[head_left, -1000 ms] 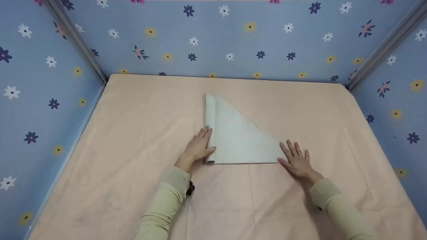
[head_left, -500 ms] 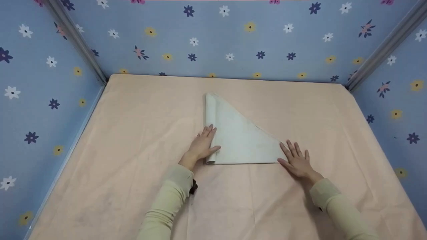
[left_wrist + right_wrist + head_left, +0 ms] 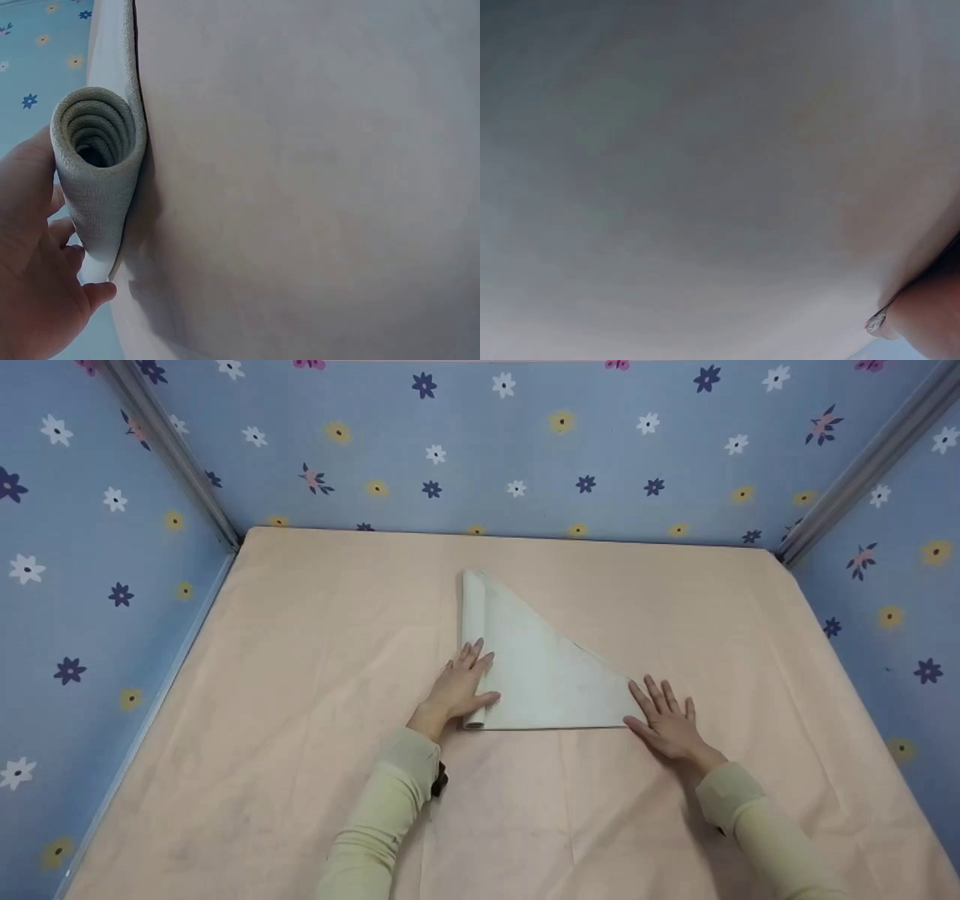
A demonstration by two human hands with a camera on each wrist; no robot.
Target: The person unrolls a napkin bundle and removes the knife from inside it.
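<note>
A pale, thick cloth (image 3: pixel 551 682) lies on the peach-covered table, its left side turned into a tight roll (image 3: pixel 473 600) and its flat part tapering along a slanted far edge. My left hand (image 3: pixel 459 688) rests over the near half of the roll, fingers extended and thumb reaching onto the flat cloth. In the left wrist view the spiral end of the roll (image 3: pixel 97 180) faces the camera beside the hand (image 3: pixel 34 277). With fingers spread, my right hand (image 3: pixel 670 726) touches the cloth's short right edge. Only a bit of that hand (image 3: pixel 930 315) shows in the right wrist view.
A peach tablecloth (image 3: pixel 315 660) with light creases covers the table. Blue flower-patterned panels (image 3: pixel 480 442) stand behind it and on both sides, with grey metal posts (image 3: pixel 176 457) at the two far corners.
My left hand has slid a little to the right across the roll, its thumb now farther over the flat cloth. The roll looks almost unmoved, and my right hand stays in place.
</note>
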